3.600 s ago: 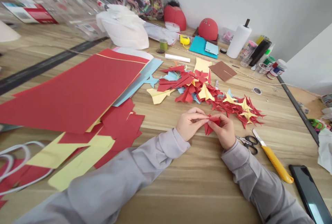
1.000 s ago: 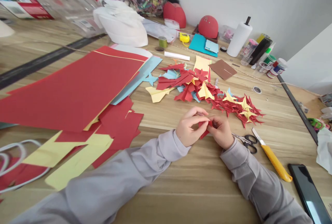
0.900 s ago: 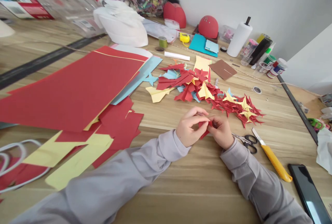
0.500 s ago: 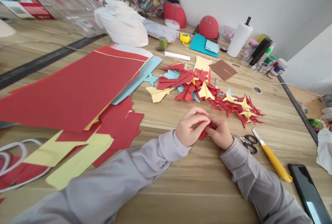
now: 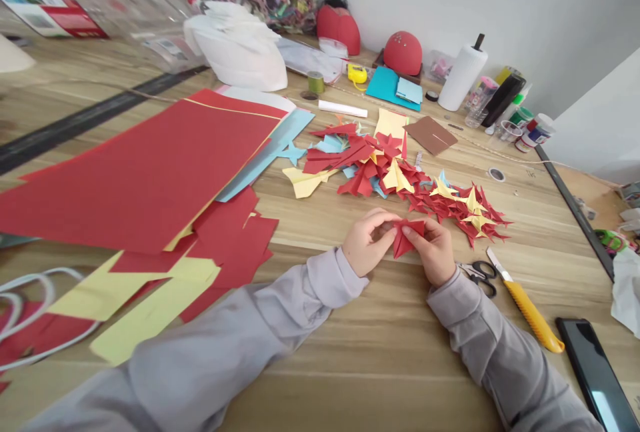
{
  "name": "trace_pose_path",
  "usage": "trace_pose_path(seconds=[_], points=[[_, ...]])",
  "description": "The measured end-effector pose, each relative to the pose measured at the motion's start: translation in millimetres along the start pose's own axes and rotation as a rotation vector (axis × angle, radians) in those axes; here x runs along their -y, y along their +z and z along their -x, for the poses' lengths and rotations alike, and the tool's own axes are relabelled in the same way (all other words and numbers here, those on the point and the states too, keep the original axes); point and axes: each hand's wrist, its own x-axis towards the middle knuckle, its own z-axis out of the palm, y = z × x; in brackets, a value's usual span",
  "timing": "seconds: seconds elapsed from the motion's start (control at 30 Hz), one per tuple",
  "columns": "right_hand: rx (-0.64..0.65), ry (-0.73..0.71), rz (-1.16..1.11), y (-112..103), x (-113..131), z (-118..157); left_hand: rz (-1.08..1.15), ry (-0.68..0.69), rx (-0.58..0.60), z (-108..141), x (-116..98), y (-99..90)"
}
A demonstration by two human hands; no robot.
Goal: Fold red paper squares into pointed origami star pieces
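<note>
A small folded piece of red paper (image 5: 406, 239) is stretched between my two hands, its point toward me. My left hand (image 5: 369, 243) pinches its left corner between thumb and fingers. On the right side, my right hand (image 5: 434, 251) grips it, with the thumb lying over its front. Just beyond my hands lies a pile of folded red, yellow and blue paper shapes (image 5: 357, 155), which runs on to the right as a heap of red and yellow pointed ones (image 5: 477, 209).
Large red sheets (image 5: 150, 172) and cut yellow strips (image 5: 160, 305) cover the left side. Scissors (image 5: 483, 277), a yellow cutter (image 5: 533, 312) and a phone (image 5: 597, 372) lie at the right. Bottles (image 5: 504, 100) and a white roll (image 5: 463, 77) stand at the back.
My hands have moved slightly apart, and more of the red paper shows between them. My right hand has shifted a little to the right.
</note>
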Motion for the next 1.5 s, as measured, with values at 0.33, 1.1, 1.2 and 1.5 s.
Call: trace_pose_path(seconds=[0.33,1.1,1.2,1.5], points=[[0.054,0.023,-0.015,-5.7,-2.2,3.0,-0.003,-0.008,-0.062,-2.9,0.8,-0.6],[0.003,-0.013,0.020,-3.1,-1.9,0.0,0.122,-0.159,-0.160,-7.0,6.3,-0.7],[-0.010,-0.012,0.014,-2.9,-2.7,0.2,0.089,-0.094,-0.153,-6.8,6.3,-0.9],[0.075,-0.044,-0.036,-0.2,0.5,4.3,0.057,-0.095,-0.131,-6.5,4.7,-1.1]])
